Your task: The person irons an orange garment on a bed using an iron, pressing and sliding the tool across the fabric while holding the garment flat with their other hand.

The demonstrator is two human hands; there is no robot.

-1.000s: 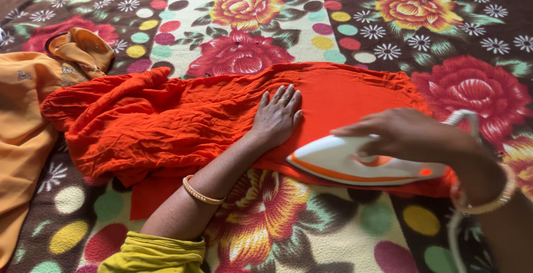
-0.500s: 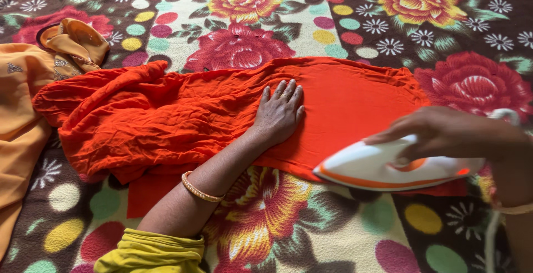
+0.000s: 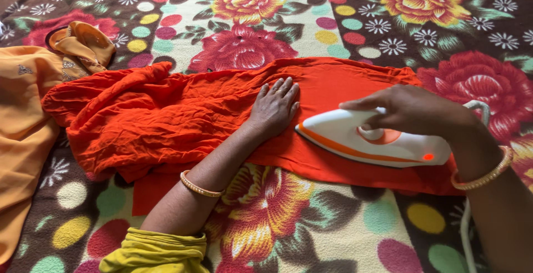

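An orange cloth [image 3: 166, 120] lies across a flowered blanket, crumpled at the left and smooth at the right. My left hand [image 3: 275, 106] rests flat on the cloth with fingers spread, pressing it down. My right hand [image 3: 413, 112] grips the handle of a white and orange electric iron [image 3: 372, 142]. The iron sits flat on the smooth part of the cloth, its tip pointing left, a short way from my left hand. A small red light glows near its rear.
A yellow-orange garment [image 3: 33, 106] lies bunched at the left edge. The flowered blanket [image 3: 277, 217] covers the whole surface. The iron's white cord [image 3: 463, 234] runs down at the right beside my forearm.
The iron has slid left across the cloth toward my left hand. My left hand has stayed pressed on the cloth.
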